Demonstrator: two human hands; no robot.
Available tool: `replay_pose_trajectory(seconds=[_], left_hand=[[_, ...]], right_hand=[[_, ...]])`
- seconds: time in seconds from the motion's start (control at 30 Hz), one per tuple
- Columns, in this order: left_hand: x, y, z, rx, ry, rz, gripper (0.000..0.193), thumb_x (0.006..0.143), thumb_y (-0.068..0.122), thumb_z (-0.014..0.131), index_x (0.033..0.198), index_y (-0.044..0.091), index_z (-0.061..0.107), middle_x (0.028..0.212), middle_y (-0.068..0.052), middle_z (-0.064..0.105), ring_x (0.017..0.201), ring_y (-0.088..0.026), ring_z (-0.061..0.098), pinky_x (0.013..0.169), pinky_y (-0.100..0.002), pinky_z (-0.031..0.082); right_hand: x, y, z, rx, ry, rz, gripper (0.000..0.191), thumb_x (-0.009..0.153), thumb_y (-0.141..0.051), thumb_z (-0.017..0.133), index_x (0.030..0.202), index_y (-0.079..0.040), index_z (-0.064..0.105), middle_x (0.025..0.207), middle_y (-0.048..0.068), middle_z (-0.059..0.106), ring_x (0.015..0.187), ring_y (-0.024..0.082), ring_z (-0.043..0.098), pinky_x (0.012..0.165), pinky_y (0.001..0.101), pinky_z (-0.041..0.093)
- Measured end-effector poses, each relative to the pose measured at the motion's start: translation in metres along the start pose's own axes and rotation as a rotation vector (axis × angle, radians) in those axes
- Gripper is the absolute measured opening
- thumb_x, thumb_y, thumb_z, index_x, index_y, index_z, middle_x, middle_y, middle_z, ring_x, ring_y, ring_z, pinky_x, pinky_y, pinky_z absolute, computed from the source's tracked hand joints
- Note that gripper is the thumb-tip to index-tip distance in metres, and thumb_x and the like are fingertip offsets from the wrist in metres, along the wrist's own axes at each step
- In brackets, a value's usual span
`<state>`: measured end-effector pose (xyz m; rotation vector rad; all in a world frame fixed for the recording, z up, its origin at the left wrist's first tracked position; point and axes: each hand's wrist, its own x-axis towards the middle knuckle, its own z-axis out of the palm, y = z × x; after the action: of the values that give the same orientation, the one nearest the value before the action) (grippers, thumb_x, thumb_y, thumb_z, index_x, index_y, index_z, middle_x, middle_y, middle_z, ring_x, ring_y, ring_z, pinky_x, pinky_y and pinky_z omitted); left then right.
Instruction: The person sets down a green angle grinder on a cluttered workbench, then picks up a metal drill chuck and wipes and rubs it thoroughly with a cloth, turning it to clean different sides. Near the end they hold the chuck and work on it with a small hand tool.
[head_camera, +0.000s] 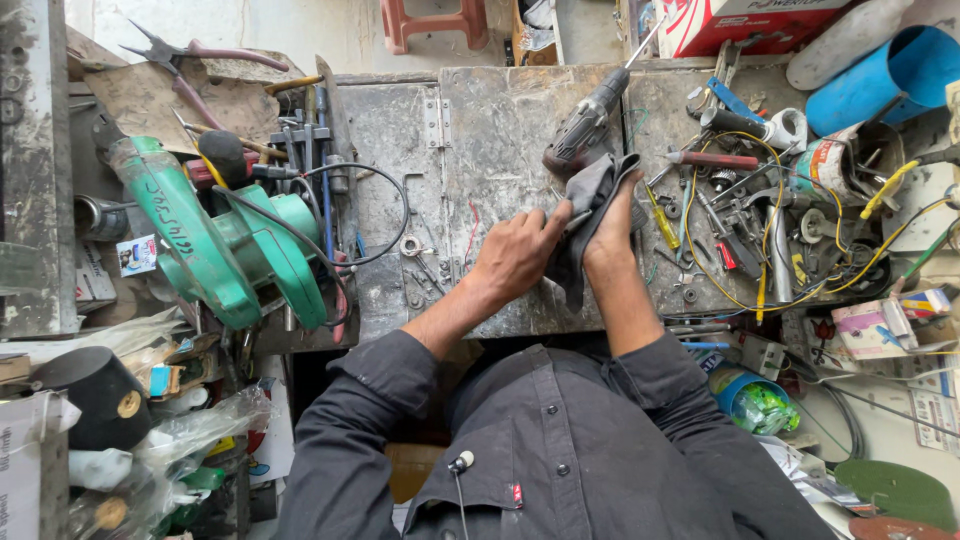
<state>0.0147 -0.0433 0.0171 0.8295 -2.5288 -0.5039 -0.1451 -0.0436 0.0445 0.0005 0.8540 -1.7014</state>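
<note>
Crowding the far left of the metal workbench (500, 130) is a green power saw (215, 245), its black cable (350, 215) looping out over the benchtop, with long-nosed pliers (190, 60) lying above it and a rack of hand tools just beside its motor. Below the saw sit a black cylinder (95, 395) and crumpled plastic bags (200, 425). Towards the middle, small washers and bits of hardware (415, 250) lie scattered on the scratched metal surface, close to the left hand (515, 255). That hand rests palm down with fingers curled, gripping the near edge of a dark grey cloth (590, 215). The right hand (612, 225) is just beside it, fingers closed around the same cloth from the other side, so the fabric is bunched between both hands near the bench's middle. Directly above the cloth, touching its top fold, lies a grey power tool with a long thin bit (590, 115) pointing up and right. Further right, a tangle of yellow wire (745, 225) winds through screwdrivers, pliers and metal parts. A blue pipe (890, 75) lies at the upper right, and a blue tub holding green pieces (755, 400) sits at the lower right.
</note>
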Motion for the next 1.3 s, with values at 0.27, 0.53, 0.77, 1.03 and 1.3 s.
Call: replay_pose_trajectory(seconds=[0.27,0.53,0.77,1.03,1.3], left_hand=[[0.003,-0.009,-0.019,-0.709,-0.095,-0.322,0.079,0.077,0.018,0.077,0.142,0.013,0.033,0.091,-0.015,0.073,0.079,-0.034,0.074,0.07,-0.041,0.054],[0.007,-0.008,-0.016,-1.322,-0.02,-0.489,0.076,0.077,0.011,0.083,0.138,0.008,0.038,0.104,-0.017,0.068,0.09,-0.022,0.069,0.077,-0.037,0.057],[0.005,-0.016,-0.028,-1.736,-0.17,-0.671,0.07,0.079,0.009,0.08,0.138,0.006,0.043,0.101,-0.011,0.068,0.087,-0.019,0.069,0.075,-0.033,0.058],[0.001,-0.003,-0.023,-0.015,0.127,-0.043,0.071,0.089,0.015,0.08,0.147,0.009,0.04,0.092,-0.013,0.067,0.083,-0.03,0.069,0.07,-0.043,0.053],[0.006,-0.008,-0.018,-1.276,-0.043,-0.503,0.083,0.077,0.02,0.09,0.143,0.011,0.041,0.1,-0.009,0.07,0.087,-0.015,0.068,0.073,-0.03,0.056]], right_hand=[[-0.022,-0.016,0.004,0.132,-0.286,0.041,0.068,0.102,-0.055,0.03,0.132,-0.002,0.059,0.129,0.025,0.066,0.114,0.04,0.067,0.103,0.0575,0.052],[-0.034,0.022,-0.02,-0.078,-0.272,-0.144,0.049,0.116,-0.038,0.037,0.141,-0.001,0.056,0.13,0.013,0.066,0.119,0.025,0.065,0.108,0.0418,0.052],[-0.032,0.015,-0.027,-0.208,-0.337,-0.125,0.044,0.111,-0.039,0.045,0.129,-0.002,0.06,0.117,0.011,0.07,0.107,0.021,0.069,0.1,0.0378,0.054],[-0.022,0.032,-0.008,-0.3,-0.082,-0.271,0.037,0.113,-0.035,0.05,0.121,-0.002,0.064,0.108,0.005,0.069,0.096,0.016,0.066,0.089,0.035,0.053],[-0.021,0.021,-0.008,-0.261,-0.107,-0.271,0.057,0.111,-0.052,0.03,0.132,-0.008,0.058,0.112,0.005,0.067,0.098,0.018,0.068,0.089,0.0351,0.057]])
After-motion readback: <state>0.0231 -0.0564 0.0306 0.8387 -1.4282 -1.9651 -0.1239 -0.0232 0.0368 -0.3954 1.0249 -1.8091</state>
